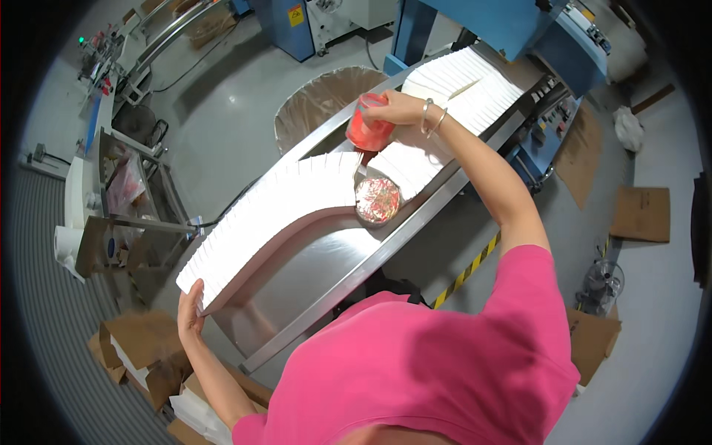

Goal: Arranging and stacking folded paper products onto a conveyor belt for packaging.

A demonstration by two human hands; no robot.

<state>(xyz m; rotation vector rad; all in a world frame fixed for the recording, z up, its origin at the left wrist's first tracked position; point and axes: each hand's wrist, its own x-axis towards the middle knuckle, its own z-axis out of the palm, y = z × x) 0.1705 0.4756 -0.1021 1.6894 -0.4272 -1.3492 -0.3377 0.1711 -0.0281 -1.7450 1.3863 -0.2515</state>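
A long curved row of thin white folded paper pieces (274, 208), standing packed on edge, lies in a metal trough (297, 256). At its near left end, my left hand (190, 311) is closed against the last pieces, thumb on top and the other fingers mostly hidden. My right hand (397, 109) grips a red cylindrical container (368, 127) tilted above the trough's far side. Below it, a round weight-like cylinder (377, 200) with a red-and-white speckled top rests beside the gap between this row and a second row of white pieces (460, 93).
Beyond the trough stands a bin with a clear liner (319, 96). Blue machinery (489, 26) adjoins the trough's far end. A metal shelf unit (141, 215) is at left. Cardboard boxes (148, 348) lie at lower left, with another carton (641, 213) at right.
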